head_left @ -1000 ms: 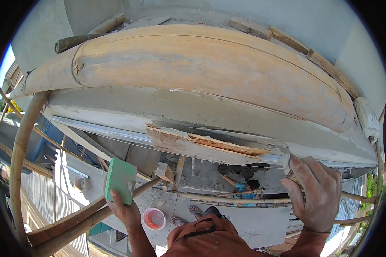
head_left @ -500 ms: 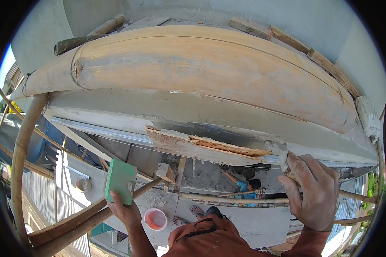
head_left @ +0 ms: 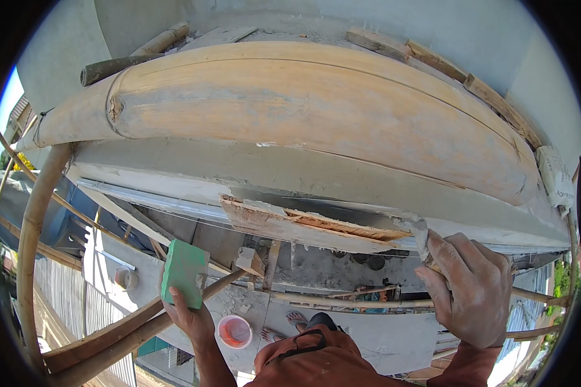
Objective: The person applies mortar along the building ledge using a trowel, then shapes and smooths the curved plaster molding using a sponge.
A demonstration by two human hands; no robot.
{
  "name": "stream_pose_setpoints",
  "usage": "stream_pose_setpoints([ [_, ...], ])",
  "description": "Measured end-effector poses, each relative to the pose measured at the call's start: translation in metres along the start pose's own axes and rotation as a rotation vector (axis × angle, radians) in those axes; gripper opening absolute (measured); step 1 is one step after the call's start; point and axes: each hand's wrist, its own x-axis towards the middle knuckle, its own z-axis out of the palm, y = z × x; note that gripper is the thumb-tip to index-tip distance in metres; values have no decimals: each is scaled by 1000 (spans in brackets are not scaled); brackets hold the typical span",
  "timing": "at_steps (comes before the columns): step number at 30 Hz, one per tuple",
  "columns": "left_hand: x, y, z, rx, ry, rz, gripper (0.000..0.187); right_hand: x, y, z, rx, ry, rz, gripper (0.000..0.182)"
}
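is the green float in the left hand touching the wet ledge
Apart. The head view shows the green float, gripped by the left hand, hanging below the ledge with open space between.

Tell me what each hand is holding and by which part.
The left hand grips a green float by its lower edge. The right hand is closed on the handle of a trowel; only its mortar-coated blade shows.

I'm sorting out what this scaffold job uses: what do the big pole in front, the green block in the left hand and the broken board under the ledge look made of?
The big pole looks like bamboo: tan, smooth, with a ringed node. The green block in the left hand seems a foam or plastic float, matte; hard to tell which. The broken board is raw wood, splintered and orange-brown, smeared with grey mortar.
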Motion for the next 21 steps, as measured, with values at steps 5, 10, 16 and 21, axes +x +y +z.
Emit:
stream_pose_setpoints([
  [5, 0, -2, -5, 8, 11, -14, 54, 1, -1, 2, 95, 20, 65, 40],
  [10, 1, -1, -4, 24, 5, -1, 55, 9, 4, 0, 68, 43, -66, 39],
  [16, -1, -4, -6, 36, 29, 2, 54, 16, 3, 2, 75, 8, -97, 38],
  [21, -1, -3, -12, 23, 46, -18, 52, 6, 5, -1, 63, 20, -20, 36],
])
